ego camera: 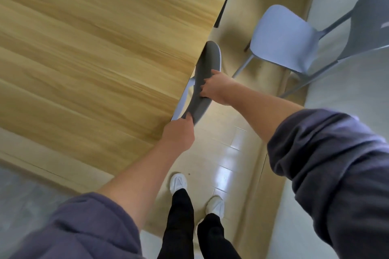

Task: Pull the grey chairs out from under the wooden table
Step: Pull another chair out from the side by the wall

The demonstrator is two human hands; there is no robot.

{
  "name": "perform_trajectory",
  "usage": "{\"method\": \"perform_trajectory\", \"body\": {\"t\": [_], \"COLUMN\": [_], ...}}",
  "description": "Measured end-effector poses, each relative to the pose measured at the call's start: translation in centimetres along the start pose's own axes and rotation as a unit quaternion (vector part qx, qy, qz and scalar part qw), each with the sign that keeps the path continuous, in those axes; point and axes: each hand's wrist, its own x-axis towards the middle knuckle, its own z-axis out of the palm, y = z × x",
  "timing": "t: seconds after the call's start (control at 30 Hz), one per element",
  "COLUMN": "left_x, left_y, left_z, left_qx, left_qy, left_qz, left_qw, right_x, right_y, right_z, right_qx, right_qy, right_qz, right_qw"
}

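A wooden table (94, 48) fills the left and middle of the head view. A grey chair (207, 63) is tucked under its right edge; only the backrest and a sliver of the seat show, the legs are hidden. My left hand (179, 132) grips the near end of that backrest. My right hand (216, 88) holds the backrest's top edge near its middle. A second grey chair (282, 38) stands fully clear of the table at the upper right, its backrest (370, 19) close to the wall.
A pale wall (336, 132) runs along the right side, leaving a narrow strip of glossy tiled floor (227, 166) between it and the table. My feet in white shoes (179, 183) stand on that strip. A dark table leg (221, 14) shows at the far corner.
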Motion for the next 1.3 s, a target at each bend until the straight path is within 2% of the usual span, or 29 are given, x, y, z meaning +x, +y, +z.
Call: {"method": "perform_trajectory", "body": {"t": [0.23,0.47,0.6,0.67,0.7,0.73,0.8,0.87,0.93,0.97,1.0,1.07,1.3], "left_x": [-0.9,-3.1,-3.5,-3.4,-3.4,-3.5,-3.8,-3.9,-3.6,-3.4,-3.1,-2.7,-2.8], "left_y": [1.8,7.5,10.7,11.3,11.3,11.1,10.4,9.6,9.0,8.8,8.7,8.7,10.5], "left_z": [0.5,1.5,3.0,3.8,4.1,4.3,4.8,5.0,5.0,4.8,4.7,4.5,4.8], "left_qx": [0.008,-0.008,-0.002,0.006,0.007,0.004,0.0,-0.004,-0.017,-0.023,-0.027,-0.022,-0.011], "left_qy": [0.006,-0.006,-0.005,0.007,0.011,0.013,0.007,-0.013,-0.047,-0.069,-0.091,-0.122,-0.158], "left_qz": [0.031,0.055,0.071,0.077,0.077,0.074,0.071,0.073,0.077,0.081,0.085,0.095,0.111], "left_qw": [0.999,0.998,0.997,0.997,0.997,0.997,0.997,0.997,0.996,0.994,0.992,0.988,0.981], "right_x": [-3.1,-7.4,-11.1,-13.3,-14.1,-14.6,-14.9,-14.3,-13.2,-12.5,-11.9,-11.2,-11.8], "right_y": [-0.3,0.2,0.4,0.1,-0.3,-0.6,-1.4,-2.1,-2.5,-2.7,-2.9,-2.9,-2.2], "right_z": [0.9,6.2,9.4,10.0,10.0,9.9,9.8,9.4,8.9,8.8,8.8,8.9,10.9], "right_qx": [-0.005,0.014,0.047,0.142,0.236,0.362,0.585,0.703,0.803,0.836,0.851,0.847,0.817], "right_qy": [-0.009,-0.016,-0.026,0.004,0.021,0.037,0.087,0.135,0.126,0.115,0.107,0.101,0.13], "right_qz": [0.01,0.009,0.082,0.173,0.221,0.263,0.32,0.361,0.365,0.362,0.368,0.393,0.416], "right_qw": [1.0,1.0,0.995,0.975,0.946,0.894,0.74,0.598,0.454,0.395,0.358,0.345,0.377]}}
